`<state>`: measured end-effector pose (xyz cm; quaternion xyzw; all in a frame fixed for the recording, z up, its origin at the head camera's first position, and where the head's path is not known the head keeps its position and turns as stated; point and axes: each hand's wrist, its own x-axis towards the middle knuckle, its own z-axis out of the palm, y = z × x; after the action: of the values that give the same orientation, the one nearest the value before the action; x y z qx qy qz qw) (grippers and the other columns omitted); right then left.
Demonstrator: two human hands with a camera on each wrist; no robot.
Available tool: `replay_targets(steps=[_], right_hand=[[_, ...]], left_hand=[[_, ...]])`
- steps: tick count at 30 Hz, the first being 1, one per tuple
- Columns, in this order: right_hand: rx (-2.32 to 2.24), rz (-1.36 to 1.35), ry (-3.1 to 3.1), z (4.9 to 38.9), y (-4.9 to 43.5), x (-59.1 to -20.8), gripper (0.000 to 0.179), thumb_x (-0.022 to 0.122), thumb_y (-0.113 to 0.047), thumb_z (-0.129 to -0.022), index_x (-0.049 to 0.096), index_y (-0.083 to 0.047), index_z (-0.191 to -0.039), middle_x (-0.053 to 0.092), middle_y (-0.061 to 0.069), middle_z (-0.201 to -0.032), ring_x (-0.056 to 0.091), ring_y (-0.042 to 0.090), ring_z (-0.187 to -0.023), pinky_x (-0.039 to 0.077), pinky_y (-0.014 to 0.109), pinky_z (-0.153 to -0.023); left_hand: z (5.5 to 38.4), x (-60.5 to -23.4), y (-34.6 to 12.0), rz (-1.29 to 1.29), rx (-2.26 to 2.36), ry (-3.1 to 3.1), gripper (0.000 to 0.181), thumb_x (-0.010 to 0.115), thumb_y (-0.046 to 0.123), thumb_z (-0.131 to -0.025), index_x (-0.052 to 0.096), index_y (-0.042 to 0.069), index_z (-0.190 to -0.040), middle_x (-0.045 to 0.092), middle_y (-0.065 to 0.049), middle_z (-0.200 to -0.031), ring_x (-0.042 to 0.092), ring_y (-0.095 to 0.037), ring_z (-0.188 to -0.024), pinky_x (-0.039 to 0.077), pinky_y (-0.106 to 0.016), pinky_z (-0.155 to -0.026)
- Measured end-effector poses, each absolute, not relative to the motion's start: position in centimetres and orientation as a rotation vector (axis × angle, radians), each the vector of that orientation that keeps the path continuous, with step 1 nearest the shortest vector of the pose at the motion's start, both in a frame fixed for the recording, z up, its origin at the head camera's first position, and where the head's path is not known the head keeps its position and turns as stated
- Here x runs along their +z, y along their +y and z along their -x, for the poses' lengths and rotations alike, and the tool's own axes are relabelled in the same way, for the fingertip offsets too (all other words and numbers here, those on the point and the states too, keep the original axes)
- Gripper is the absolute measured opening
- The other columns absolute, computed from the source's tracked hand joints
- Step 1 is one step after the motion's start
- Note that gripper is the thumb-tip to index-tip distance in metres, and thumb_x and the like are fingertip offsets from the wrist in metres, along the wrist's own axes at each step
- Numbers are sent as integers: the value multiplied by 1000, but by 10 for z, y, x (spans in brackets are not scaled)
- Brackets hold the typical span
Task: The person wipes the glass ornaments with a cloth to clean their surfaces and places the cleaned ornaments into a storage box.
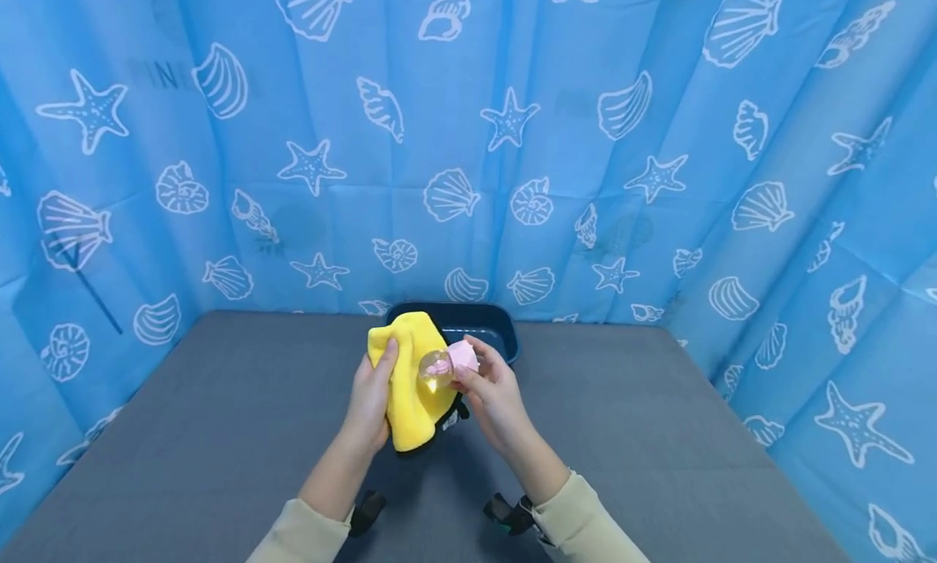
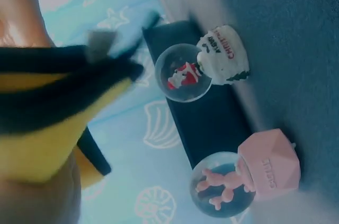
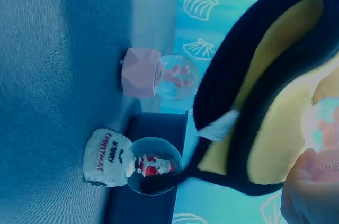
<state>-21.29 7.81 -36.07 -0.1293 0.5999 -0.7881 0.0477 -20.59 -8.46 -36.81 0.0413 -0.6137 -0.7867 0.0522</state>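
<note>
My left hand grips a thick yellow cleaning cloth with black edging, thumb on its front. My right hand pinches a small snow globe by its faceted pink base. Its clear ball points left, overlaps the cloth in the head view and shows a yellow glow. In the right wrist view the lit held globe appears at the right edge. The cloth hangs folded, with a white label at its black trim.
A dark blue tray sits at the table's back, before a blue shell-print curtain. The wrist views show two more snow globes standing near it: one with a white Christmas base, one with a pink base. Hands and cloth hide both in the head view.
</note>
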Motion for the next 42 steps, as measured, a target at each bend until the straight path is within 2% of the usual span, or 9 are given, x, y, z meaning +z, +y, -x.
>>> replay_targets(steps=[4,7,10,17,22,27,33,38,42], right_hand=[[-2372,428,1883,212,76,-361,56,52,-1,-98,25,10,-146,38,25,-140,53,19,-108,47,27,-93],[-2343,486,1880,213,75,-362,57,51,0,-99,23,13,-146,34,28,-146,52,22,-115,46,27,-96],[-2342,494,1829,213,74,-362,56,52,-3,-99,26,12,-146,36,28,-145,51,24,-117,45,29,-98],[-2339,407,1841,217,69,-360,59,58,-12,-99,30,7,-147,39,23,-145,51,27,-117,43,36,-102],[-2404,273,1830,219,68,-357,50,58,-9,-97,40,8,-141,51,20,-132,55,21,-101,48,29,-90],[-2456,236,1753,221,71,-356,43,54,-10,-99,43,8,-136,56,10,-117,55,17,-94,48,26,-83],[-2496,160,1644,223,75,-356,40,52,-27,-102,48,4,-127,60,2,-99,58,15,-87,52,28,-78],[-2459,132,1567,224,74,-354,58,49,-45,-99,44,1,-134,59,5,-103,60,15,-87,54,28,-73],[-2419,134,1603,224,70,-354,59,44,-44,-101,42,3,-137,56,7,-108,58,16,-90,53,29,-73]], left_hand=[[201,-367,-79,41,-2470,-1884,59,48,43,-101,27,9,-144,45,-13,-122,49,-25,-108,43,-36,-89],[198,-369,-71,45,-2419,-1954,65,56,39,-98,24,13,-149,45,-14,-124,48,-28,-108,43,-39,-89],[197,-372,-66,4,-2312,-2003,71,62,40,-95,24,19,-151,46,-13,-126,50,-29,-108,45,-42,-88],[201,-377,-60,-12,-2154,-1944,56,55,36,-99,33,12,-145,50,-12,-123,53,-27,-105,46,-41,-87],[207,-375,-64,-68,-2222,-1850,47,50,32,-102,37,6,-139,50,-13,-121,53,-26,-106,45,-38,-91],[211,-376,-74,-90,-2276,-1829,51,50,37,-101,35,7,-139,49,-14,-123,52,-26,-108,45,-36,-91],[212,-379,-81,-47,-2401,-1728,54,51,40,-100,31,13,-143,49,-11,-124,53,-23,-108,48,-32,-88],[210,-376,-79,74,-2416,-1701,56,52,37,-101,28,9,-144,48,-11,-122,53,-21,-105,48,-31,-88],[209,-375,-74,150,-2330,-1770,59,55,31,-100,25,6,-145,46,-13,-121,51,-23,-104,46,-34,-88]])
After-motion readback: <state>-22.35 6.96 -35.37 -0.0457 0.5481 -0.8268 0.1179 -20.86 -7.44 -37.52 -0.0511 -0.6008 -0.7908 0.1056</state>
